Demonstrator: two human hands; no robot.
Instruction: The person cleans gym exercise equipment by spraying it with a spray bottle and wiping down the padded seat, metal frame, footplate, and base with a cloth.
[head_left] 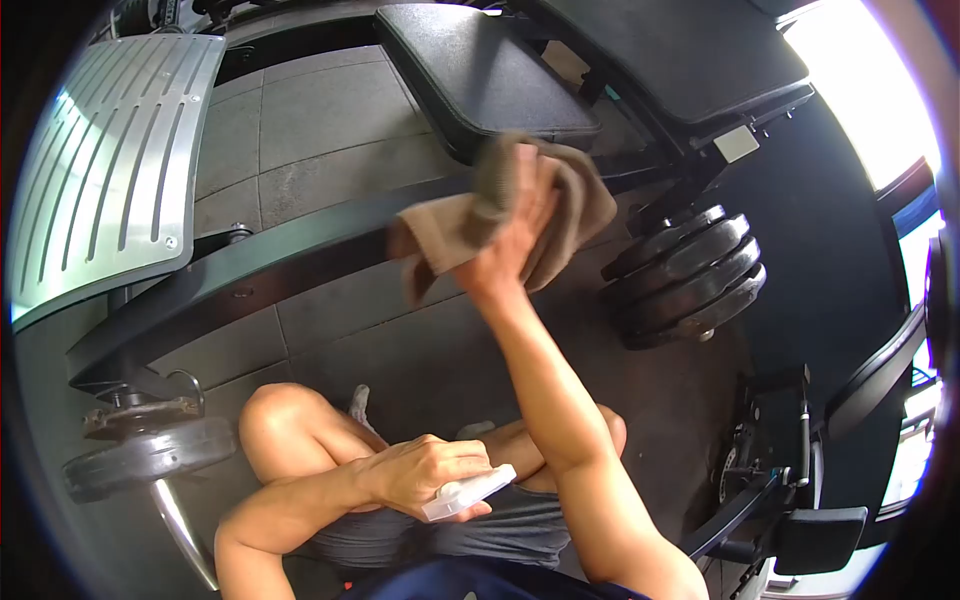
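Note:
My right hand (510, 235) is stretched forward with a brown cloth (570, 205) in it, slightly smeared by motion. The cloth lies over the dark metal beam (300, 245) of a gym machine, close to the end of a black padded seat (490, 75). Low in front of my lap, my left hand (430, 475) is closed around a white spray bottle (470, 492). Only the bottle's white and translucent upper part shows; my fingers and palm cover the rest.
A slotted metal footplate (110, 160) rises at the left. Weight plates hang at the right (690, 275) and a single plate (150, 455) sits at the lower left. My crossed legs (310, 435) rest on the tiled floor (310, 120). Another machine (815, 540) stands at the lower right.

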